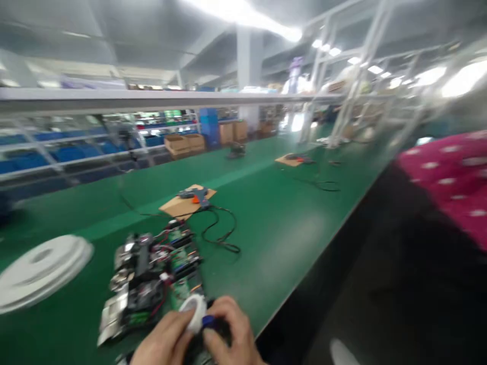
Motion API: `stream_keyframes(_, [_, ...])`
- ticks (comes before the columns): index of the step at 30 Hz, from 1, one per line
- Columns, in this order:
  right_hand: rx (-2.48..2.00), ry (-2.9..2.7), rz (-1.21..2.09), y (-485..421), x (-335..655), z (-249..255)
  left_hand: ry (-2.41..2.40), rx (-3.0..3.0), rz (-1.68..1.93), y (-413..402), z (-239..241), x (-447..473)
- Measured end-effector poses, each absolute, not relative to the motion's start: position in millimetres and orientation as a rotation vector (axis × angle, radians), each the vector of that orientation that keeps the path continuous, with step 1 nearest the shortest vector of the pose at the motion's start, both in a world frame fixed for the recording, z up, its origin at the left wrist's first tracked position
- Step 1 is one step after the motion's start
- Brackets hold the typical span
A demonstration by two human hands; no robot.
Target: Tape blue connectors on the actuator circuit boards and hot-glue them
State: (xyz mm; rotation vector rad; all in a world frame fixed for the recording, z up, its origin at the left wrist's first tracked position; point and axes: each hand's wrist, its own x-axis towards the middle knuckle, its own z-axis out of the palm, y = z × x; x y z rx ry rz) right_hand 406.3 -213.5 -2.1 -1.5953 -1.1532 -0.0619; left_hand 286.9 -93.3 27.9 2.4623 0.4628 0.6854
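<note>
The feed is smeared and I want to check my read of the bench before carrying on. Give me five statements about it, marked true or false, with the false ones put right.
1. The left hand holds a white ring. True.
2. The right hand is on the near glue gun. False: it is at a dark blue piece, beside the white ring.
3. The near glue gun lies on cardboard. True.
4. The white round part lies to the right of the circuit boards. False: it lies to their left.
5. The worktop is green. True.
</note>
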Motion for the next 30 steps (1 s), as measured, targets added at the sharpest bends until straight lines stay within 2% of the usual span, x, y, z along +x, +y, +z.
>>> stream_keyframes(2, [-1.408, -1.161, 0.141, -212, 407, -3, 0.536, 2.5, 0.571, -95, 51, 268])
stream_keyframes(5, [-1.267, -1.213, 0.25, -210, 417, -5, 0.635, 2.494, 0.505, -106, 65, 271])
stream_keyframes(30, [-1.3, -1.244, 0.201, -212, 420, -2, 0.772, 2.31, 0.344, -116, 70, 284])
